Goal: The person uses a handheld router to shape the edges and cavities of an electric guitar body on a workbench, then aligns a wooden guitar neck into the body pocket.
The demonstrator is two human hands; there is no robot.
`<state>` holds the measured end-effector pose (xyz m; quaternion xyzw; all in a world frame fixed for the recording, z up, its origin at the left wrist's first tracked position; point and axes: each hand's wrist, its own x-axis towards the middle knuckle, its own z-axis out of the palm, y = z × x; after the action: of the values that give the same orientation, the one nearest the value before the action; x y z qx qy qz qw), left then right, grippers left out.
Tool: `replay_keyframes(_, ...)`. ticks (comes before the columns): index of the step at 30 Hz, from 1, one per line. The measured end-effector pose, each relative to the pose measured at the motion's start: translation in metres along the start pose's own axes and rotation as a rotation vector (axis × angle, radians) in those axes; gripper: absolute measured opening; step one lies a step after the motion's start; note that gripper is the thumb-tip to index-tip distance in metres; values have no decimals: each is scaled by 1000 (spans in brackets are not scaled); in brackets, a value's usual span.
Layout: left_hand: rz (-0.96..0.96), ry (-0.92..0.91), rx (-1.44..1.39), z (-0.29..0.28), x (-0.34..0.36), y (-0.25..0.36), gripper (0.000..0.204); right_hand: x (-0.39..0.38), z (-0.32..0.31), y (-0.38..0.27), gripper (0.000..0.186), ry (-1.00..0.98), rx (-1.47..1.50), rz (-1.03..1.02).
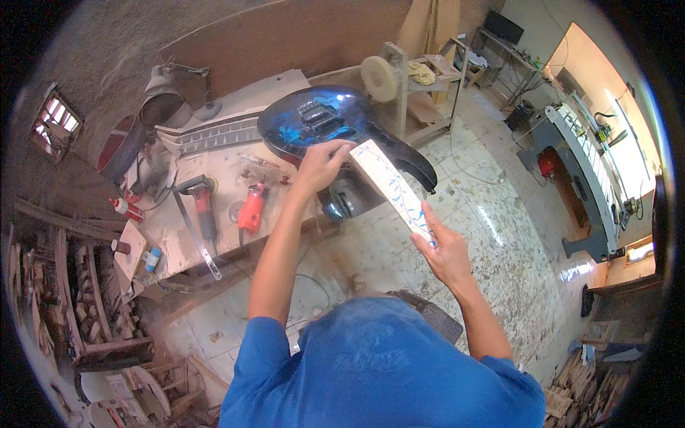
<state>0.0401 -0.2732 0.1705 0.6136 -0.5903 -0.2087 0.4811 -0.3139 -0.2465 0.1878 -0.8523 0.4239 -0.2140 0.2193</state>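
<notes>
A glossy blue and black electric guitar body [321,121] lies on a dusty workbench [214,164]. A pale wooden neck [392,189] with blue vine inlay slants from the body toward me. My left hand [321,164] rests on the neck's far end, where it meets the body. My right hand [446,250] grips the neck's near end from below. A second dark rounded piece [349,200] sits under the neck at the bench edge.
On the bench lie two red power tools [250,207], a hacksaw [196,239], a fretted neck blank [214,135] and a lamp [168,85]. A buffing wheel [378,78] stands behind. A large machine [578,171] stands right on the tiled floor. Scrap wood fills shelves left.
</notes>
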Motion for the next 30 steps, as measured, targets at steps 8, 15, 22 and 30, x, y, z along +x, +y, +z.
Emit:
replay_keyframes(8,-65,-141,-47,6,18,-15,38,-2,10,3,71,15,-10,42)
replay_keyframes(15,-9,-107,7,5,14,-14,39,-1,9,-4,70,10,-51,22)
replay_keyframes(22,-36,-111,-36,4,13,-15,36,-1,4,-11,70,8,-72,1)
replay_keyframes(30,-48,-116,-21,1,13,-8,34,1,3,-6,71,-56,-77,62)
